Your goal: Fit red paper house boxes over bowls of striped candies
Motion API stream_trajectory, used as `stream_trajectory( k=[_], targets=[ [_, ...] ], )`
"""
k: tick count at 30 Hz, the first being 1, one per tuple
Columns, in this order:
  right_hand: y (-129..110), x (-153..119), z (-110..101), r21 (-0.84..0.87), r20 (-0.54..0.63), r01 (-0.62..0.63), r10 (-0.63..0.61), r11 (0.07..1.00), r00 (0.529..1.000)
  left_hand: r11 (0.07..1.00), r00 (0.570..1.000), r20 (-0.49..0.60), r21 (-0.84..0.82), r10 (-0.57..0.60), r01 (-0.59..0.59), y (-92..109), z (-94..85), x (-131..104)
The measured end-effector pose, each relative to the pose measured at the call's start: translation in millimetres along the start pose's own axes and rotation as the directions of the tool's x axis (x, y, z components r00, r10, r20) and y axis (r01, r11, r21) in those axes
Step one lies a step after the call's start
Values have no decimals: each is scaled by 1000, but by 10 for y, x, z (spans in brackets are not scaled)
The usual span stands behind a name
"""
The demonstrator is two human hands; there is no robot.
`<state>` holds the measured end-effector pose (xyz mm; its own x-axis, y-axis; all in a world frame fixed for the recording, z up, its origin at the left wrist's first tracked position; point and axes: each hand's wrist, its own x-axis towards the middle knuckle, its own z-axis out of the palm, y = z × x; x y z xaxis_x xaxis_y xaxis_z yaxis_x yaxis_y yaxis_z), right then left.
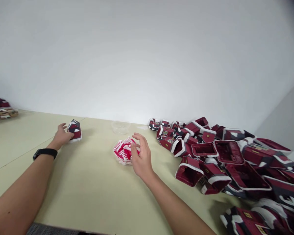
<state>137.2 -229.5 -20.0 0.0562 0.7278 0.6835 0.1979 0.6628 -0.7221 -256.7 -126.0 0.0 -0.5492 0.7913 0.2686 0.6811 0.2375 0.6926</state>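
Left hand (61,136): fingers loosely curled against a small red-and-white folded carton (74,130) at far left of the counter (88,186), touching, grip unconfirmed. Right hand (140,156): fingers spread half open over the red-striped wrappers (123,150) just left of them, nothing clamped. The clear cup (120,126) beyond is faint; the carton heap (225,160) runs off frame right.

small red, white and dark box (74,130) on table, far left, touched at its left side. red-white striped wrappers (123,150) heaped in clear dish, centre, fingertips touching right edge.
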Motion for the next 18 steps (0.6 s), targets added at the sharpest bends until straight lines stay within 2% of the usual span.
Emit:
stream_trajectory(
  k=[1, 3, 4, 5, 6, 8, 11, 14, 18],
  targets=[
    [-1, 0, 0, -2, 1, 2, -2, 1000, 1000, 998, 993, -104, 7, -60, 61, 18, -15, -12],
    [0, -4, 5, -8, 4, 7, -7, 1000, 1000, 995, 936, -337, -2, -99, 104, 98, -17, -57],
    [2, -8, 9, -11, 7, 9, -9, 1000, 1000, 998, 902, -428, 13, -51, 62, 155, 2, -88],
    [4, -12, 14, -13, 9, 11, -11, 1000, 1000, 998, 885, -464, 52, 41, -19, 217, 37, -123],
    [6, -17, 19, -15, 11, 13, -13, 1000, 1000, 988, 887, -437, 103, 147, -113, 279, 91, -160],
    [8, -25, 29, -21, 16, 16, -16, 1000, 1000, 957, 940, -204, 149, 275, -248, 380, 244, -226],
    [4, -34, 32, -25, 28, 15, -14, 1000, 1000, 953, 964, 49, 146, 261, -265, 420, 510, -272],
    [2, -39, 22, -24, 36, 10, -9, 1000, 999, 962, 973, 109, 163, 202, -218, 337, 665, -241],
    [14, -45, 15, -43, 26, 14, -13, 999, 1000, 968, 981, 103, 177, 162, -178, 201, 643, -151]
  ],
)
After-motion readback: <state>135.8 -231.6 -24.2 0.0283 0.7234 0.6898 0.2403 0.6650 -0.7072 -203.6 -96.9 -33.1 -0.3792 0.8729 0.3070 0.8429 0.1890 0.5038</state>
